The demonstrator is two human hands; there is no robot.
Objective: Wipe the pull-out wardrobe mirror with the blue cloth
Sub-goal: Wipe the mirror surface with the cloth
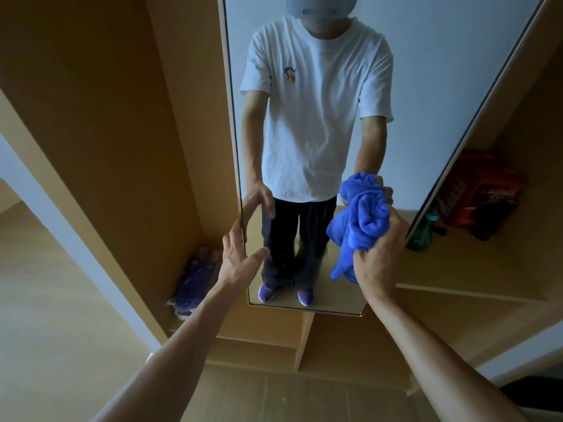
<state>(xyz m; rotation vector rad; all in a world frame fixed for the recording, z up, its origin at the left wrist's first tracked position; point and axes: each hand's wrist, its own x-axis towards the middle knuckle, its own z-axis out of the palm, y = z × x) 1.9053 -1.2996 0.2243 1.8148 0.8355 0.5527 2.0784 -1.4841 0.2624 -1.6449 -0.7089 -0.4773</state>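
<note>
Right hand [380, 254] grips the bunched cloth [359, 220], cloth at its 11 o'clock, on mirror [441, 71] lower right. Left hand [240, 257] open, fingers at mirror's left edge, 9 o'clock of cloth.

— How does the mirror [426, 86] look?
— Glossy, smooth glass, with a thin shiny strip along its edge.
— And the blue cloth [362, 220]?
— What I'm gripping is soft, fuzzy, matt fabric. The wardrobe [122, 147] is smooth, matt pale wood, and the floor [274, 397] is wood-look planks.
</note>
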